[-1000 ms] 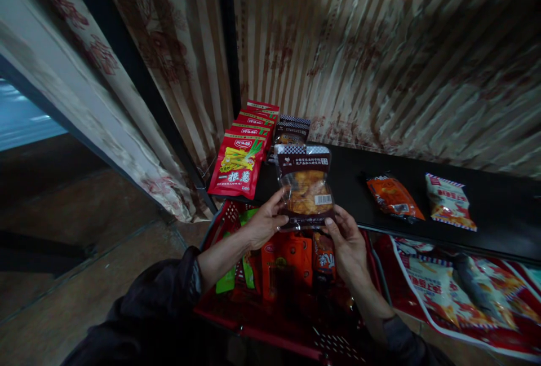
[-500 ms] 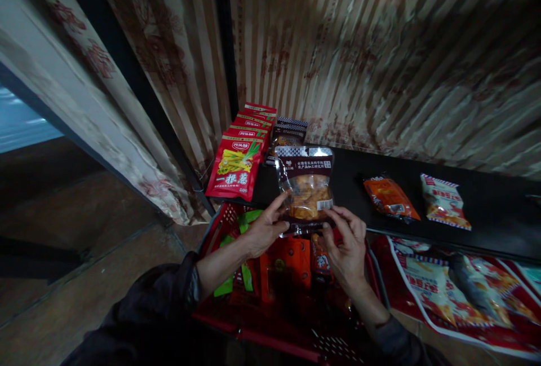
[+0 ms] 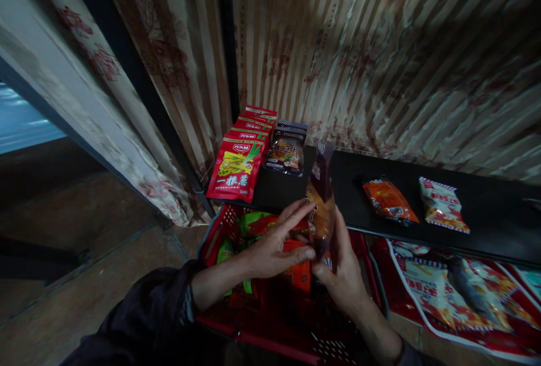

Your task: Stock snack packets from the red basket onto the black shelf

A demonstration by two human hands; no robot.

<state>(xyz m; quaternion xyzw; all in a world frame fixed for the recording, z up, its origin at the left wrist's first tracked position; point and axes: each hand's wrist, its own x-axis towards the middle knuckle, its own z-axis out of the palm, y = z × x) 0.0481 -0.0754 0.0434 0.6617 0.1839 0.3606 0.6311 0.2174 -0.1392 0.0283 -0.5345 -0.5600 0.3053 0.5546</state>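
Note:
A dark brown snack bag of potato chips (image 3: 322, 199) is turned nearly edge-on above the front edge of the black shelf. My right hand (image 3: 344, 267) grips its right side and lower end, thumb in front. Against the bag's left face lie the stretched fingers of my left hand (image 3: 276, 245), the thumb apart from them near the lower end. Both hands bear on the bag together. Below them stands a red shopping basket (image 3: 262, 336) with green bags (image 3: 253, 223) and an orange-red bag (image 3: 299, 267) inside, partly hidden by my hands.
On the black shelf (image 3: 353, 177) lie overlapping red snack bags (image 3: 236, 166), brown chip bags (image 3: 285, 151), an orange bag (image 3: 389, 199) and a white-and-red bag (image 3: 443, 202). Lower right, a red-and-white bag (image 3: 397, 287) contains more snack packs. A metal post (image 3: 228, 33) and a patterned curtain (image 3: 338, 50) stand behind.
The chip bag has turned from facing me to nearly edge-on and shifted slightly right. My left hand has moved right along with it. The brown bags on the shelf behind are now better exposed.

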